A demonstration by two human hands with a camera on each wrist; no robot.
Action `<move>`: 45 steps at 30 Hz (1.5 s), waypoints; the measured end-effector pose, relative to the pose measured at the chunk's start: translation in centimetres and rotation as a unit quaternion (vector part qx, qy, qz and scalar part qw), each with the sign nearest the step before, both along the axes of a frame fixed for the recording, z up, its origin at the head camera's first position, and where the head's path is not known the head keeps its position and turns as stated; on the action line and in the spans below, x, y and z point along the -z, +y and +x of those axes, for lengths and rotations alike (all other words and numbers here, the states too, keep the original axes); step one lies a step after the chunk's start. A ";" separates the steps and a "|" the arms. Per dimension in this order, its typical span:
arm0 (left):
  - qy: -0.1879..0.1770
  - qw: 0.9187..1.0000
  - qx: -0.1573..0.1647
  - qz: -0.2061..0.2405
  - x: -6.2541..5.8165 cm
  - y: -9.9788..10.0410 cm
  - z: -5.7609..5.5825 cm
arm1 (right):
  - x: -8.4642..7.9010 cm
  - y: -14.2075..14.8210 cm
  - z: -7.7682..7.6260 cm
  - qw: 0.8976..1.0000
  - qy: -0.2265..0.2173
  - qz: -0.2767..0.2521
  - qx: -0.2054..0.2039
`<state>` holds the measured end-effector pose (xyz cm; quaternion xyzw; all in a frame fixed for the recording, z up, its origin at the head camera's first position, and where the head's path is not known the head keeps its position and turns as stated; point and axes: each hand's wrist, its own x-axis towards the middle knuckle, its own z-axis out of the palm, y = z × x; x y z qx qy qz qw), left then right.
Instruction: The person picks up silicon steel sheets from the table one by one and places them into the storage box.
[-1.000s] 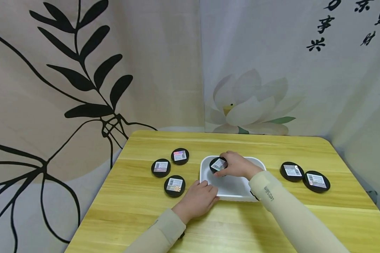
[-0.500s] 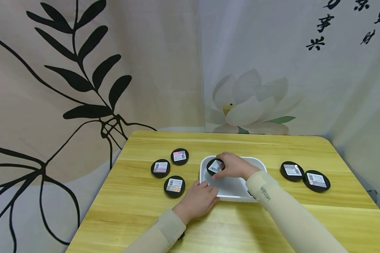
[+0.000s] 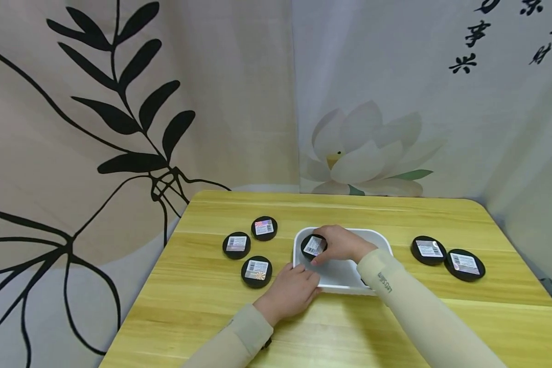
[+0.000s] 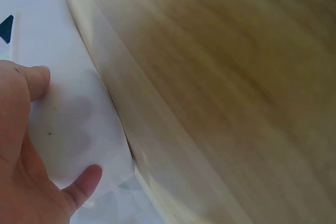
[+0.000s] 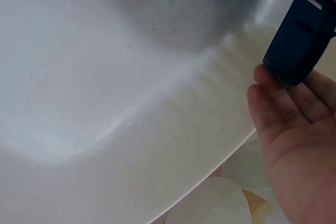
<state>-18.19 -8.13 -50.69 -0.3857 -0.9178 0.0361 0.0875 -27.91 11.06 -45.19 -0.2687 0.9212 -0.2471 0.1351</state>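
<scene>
A white tray [image 3: 349, 290] stands on the table. My left hand [image 3: 291, 292] grips its near left corner; in the left wrist view, the thumb [image 4: 86, 183] presses the outer wall and finger shadows show through it. Over the tray's left part, my right hand [image 3: 342, 244] holds a round black container [image 3: 314, 247] with a white barcode label, tilted slightly. In the right wrist view the dark container [image 5: 299, 35] sits between the fingers above the tray's inside. Whether it touches the tray floor cannot be told.
Left of the tray lie three similar black containers: a far one [image 3: 264, 228], a left one [image 3: 236, 245] and a near one [image 3: 256, 272]. Two more, one [image 3: 428, 250] beside the other [image 3: 465, 265], lie to the right. A printed curtain [image 3: 239, 102] hangs behind the table [image 3: 175, 306].
My right hand has carried the black container a little left and lower inside the tray. The left hand stays on the tray's corner. The head view has shifted slightly.
</scene>
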 end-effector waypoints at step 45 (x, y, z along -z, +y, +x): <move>0.021 1.000 0.006 0.003 -0.2 0.1 0.0 | 2.0 -1.6 -0.3 0.997 0.031 0.072 -0.025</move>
